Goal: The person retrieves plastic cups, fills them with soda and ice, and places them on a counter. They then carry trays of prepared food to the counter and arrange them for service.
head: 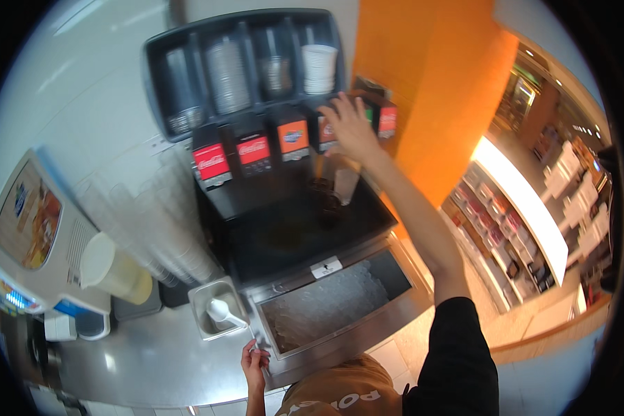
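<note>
My right hand point(349, 125), fingers spread, reaches over the valves at the right side of a soda fountain point(223, 197). Its fingertips are by a valve with a brownish label; whether they press it is unclear. Below, a plastic cup with dark drink point(325, 200) and a clear, pale cup point(346, 184) stand side by side on the black drip tray point(275, 244). My left hand point(255, 358) is low at the counter's front edge, near the ice bin, fingers loosely curled with nothing seen in them. A white scoop point(221, 311) lies in a steel pan point(197, 317) just above it.
An open ice bin point(333, 299) lies between me and the fountain. Tall stacks of clear cups point(171, 234), a pitcher of yellow liquid point(117, 270) and a drink dispenser point(47, 223) stand left. A lid and cup rack point(244, 67) is above; an orange wall point(426, 93) rises right.
</note>
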The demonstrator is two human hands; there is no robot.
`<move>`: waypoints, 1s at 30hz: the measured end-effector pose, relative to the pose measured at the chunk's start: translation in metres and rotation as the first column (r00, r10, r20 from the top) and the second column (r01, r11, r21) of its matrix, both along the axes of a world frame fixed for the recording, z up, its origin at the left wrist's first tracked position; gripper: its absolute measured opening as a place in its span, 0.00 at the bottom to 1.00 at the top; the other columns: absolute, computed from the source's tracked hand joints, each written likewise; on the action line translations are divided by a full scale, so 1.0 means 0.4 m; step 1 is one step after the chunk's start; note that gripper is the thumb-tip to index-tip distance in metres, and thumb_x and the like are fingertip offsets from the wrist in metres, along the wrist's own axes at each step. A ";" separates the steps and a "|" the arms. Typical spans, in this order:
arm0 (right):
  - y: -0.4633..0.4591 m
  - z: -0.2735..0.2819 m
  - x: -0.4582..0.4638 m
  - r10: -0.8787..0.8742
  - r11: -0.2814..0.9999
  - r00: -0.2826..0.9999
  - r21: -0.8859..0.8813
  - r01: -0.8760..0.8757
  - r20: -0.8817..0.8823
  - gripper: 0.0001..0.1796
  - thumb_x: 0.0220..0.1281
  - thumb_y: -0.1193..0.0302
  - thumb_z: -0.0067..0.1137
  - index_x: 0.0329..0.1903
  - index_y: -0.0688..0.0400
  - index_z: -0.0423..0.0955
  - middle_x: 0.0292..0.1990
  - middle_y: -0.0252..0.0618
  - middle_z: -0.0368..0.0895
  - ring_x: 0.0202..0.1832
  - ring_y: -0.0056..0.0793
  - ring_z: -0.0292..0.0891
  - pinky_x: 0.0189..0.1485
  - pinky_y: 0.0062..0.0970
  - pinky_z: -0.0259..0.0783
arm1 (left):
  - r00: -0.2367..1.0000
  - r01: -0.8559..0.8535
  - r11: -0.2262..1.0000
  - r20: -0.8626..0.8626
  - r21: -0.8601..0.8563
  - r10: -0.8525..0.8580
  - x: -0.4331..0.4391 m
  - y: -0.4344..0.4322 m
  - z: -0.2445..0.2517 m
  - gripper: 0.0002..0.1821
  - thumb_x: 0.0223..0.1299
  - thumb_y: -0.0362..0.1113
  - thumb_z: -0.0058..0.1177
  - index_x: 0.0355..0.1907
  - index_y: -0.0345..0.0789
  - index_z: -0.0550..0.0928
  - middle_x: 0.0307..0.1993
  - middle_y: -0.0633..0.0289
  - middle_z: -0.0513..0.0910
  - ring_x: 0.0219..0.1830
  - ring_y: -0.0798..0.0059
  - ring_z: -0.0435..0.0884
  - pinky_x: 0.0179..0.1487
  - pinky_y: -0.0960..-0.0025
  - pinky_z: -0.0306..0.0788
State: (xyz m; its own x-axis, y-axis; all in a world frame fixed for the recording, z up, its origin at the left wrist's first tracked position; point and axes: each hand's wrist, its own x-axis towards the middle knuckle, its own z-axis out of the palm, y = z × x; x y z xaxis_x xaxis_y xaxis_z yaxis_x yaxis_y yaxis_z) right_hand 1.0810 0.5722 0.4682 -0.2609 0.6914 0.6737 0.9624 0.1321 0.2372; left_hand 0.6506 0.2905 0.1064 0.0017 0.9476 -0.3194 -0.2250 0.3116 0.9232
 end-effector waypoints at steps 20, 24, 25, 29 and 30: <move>-0.533 -1.066 -0.176 -0.288 0.557 0.899 -0.821 -0.124 -0.331 0.30 0.61 0.61 0.58 0.63 0.62 0.69 0.63 0.54 0.69 0.66 0.51 0.65 0.72 0.46 0.57 | 0.586 0.788 0.558 0.039 -0.262 -0.809 0.283 0.065 -0.133 0.11 0.61 0.38 0.58 0.41 0.33 0.84 0.32 0.59 0.83 0.32 0.71 0.78 0.34 0.67 0.71; -0.517 -1.035 -0.172 -0.266 0.660 0.846 -0.727 -0.189 -0.462 0.29 0.68 0.57 0.53 0.64 0.63 0.68 0.66 0.56 0.67 0.70 0.53 0.60 0.75 0.46 0.54 | 0.669 0.707 0.640 -0.008 -0.300 -0.743 0.252 0.061 -0.171 0.11 0.61 0.38 0.58 0.41 0.34 0.85 0.32 0.59 0.83 0.32 0.70 0.78 0.34 0.66 0.70; -0.499 -1.020 -0.164 -0.141 0.791 0.884 -0.588 -0.171 -0.446 0.29 0.67 0.57 0.54 0.63 0.63 0.68 0.65 0.58 0.67 0.68 0.54 0.62 0.73 0.47 0.58 | 0.709 0.660 0.677 -0.027 -0.325 -0.705 0.222 0.041 -0.189 0.11 0.61 0.38 0.58 0.40 0.34 0.85 0.32 0.59 0.83 0.33 0.69 0.78 0.34 0.65 0.70; -0.446 -0.964 -0.138 -0.119 0.805 0.881 -0.564 -0.184 -0.458 0.29 0.55 0.62 0.63 0.59 0.60 0.72 0.56 0.52 0.71 0.61 0.51 0.67 0.63 0.47 0.66 | 0.854 0.405 0.784 -0.112 -0.470 -0.508 0.081 -0.101 -0.270 0.11 0.60 0.39 0.57 0.40 0.34 0.85 0.31 0.59 0.83 0.33 0.68 0.79 0.33 0.64 0.70; -0.438 -0.955 -0.127 -0.121 0.810 0.898 -0.565 -0.157 -0.423 0.29 0.53 0.63 0.63 0.59 0.60 0.73 0.57 0.51 0.71 0.61 0.50 0.67 0.63 0.46 0.65 | 0.880 0.325 0.793 -0.143 -0.516 -0.453 0.053 -0.151 -0.290 0.11 0.60 0.39 0.57 0.39 0.34 0.85 0.31 0.58 0.83 0.33 0.68 0.79 0.33 0.64 0.70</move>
State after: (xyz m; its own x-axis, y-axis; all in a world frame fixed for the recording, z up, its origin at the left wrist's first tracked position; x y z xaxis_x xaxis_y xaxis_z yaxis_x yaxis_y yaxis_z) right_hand 1.0303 0.3971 0.0862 -0.0660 0.9781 0.1974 0.9410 0.1268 -0.3138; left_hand 0.6718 0.2300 -0.0095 0.1986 0.6204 -0.7587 0.2236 0.7251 0.6514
